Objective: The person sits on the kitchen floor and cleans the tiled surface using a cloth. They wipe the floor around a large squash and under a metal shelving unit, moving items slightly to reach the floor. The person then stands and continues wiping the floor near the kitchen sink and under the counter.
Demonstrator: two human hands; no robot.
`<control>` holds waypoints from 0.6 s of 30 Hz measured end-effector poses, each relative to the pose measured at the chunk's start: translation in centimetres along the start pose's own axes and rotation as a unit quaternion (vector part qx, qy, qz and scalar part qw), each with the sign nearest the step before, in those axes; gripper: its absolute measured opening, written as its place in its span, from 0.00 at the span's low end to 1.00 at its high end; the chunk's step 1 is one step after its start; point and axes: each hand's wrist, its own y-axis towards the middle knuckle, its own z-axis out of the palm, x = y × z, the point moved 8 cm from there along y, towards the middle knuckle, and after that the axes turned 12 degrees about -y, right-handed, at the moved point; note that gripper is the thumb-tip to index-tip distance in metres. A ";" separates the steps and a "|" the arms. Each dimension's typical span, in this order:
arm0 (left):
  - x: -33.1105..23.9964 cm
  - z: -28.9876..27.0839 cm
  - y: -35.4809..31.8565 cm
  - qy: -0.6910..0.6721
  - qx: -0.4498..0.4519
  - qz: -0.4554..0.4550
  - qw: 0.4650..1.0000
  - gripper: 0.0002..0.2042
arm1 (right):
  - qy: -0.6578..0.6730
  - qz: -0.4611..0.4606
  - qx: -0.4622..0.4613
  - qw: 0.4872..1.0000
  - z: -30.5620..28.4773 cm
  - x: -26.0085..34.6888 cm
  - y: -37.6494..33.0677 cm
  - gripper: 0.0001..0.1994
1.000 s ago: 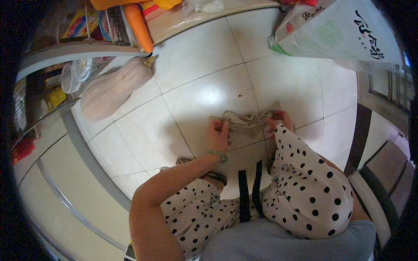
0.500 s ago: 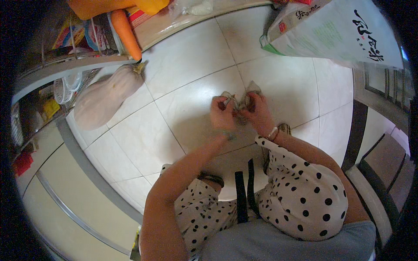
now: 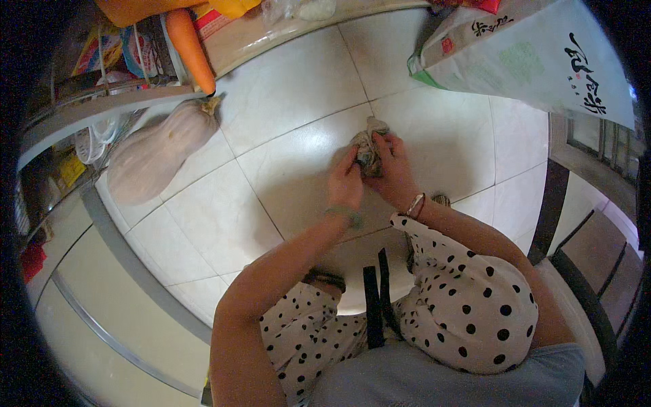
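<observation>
A crumpled grey-beige cloth [image 3: 368, 154] with darker patches is bunched up above the tiled floor, in front of my knees. My left hand [image 3: 346, 186] has its fingers closed on the near left side of it. On the opposite side, my right hand [image 3: 395, 169] grips the bundle with its thumb and fingers curled around it. The two hands are close together, and part of the cloth is hidden behind the fingers. A loose end of the cloth sticks up past my right fingertips.
A butternut squash [image 3: 163, 152] lies on the floor tiles [image 3: 298, 91] to the left. Above it, a carrot [image 3: 190, 51] leans from a rack [image 3: 108, 100]. A large white and green bag [image 3: 522, 57] stands at far right. A cream drawer front [image 3: 115, 312] is at near left.
My hands have come closer together, and the cloth, earlier spread between them with an end in each, is now gathered into one bunch.
</observation>
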 end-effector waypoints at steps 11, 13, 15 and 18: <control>-1.6 1.1 3.8 0.105 0.171 -0.022 0.979 0.14 | -0.024 -0.081 0.011 0.996 -0.7 0.9 2.1 0.33; 0.7 0.0 4.4 0.040 0.191 -0.071 0.978 0.14 | -0.052 -0.116 0.023 0.992 -0.6 1.5 2.1 0.31; 3.4 -1.6 4.3 -0.074 0.200 -0.179 0.960 0.14 | -0.085 -0.165 0.019 0.983 0.6 2.0 1.7 0.30; -0.4 -2.6 1.9 -0.036 0.153 -0.186 0.970 0.12 | -0.134 -0.219 0.002 0.967 1.1 1.3 1.4 0.28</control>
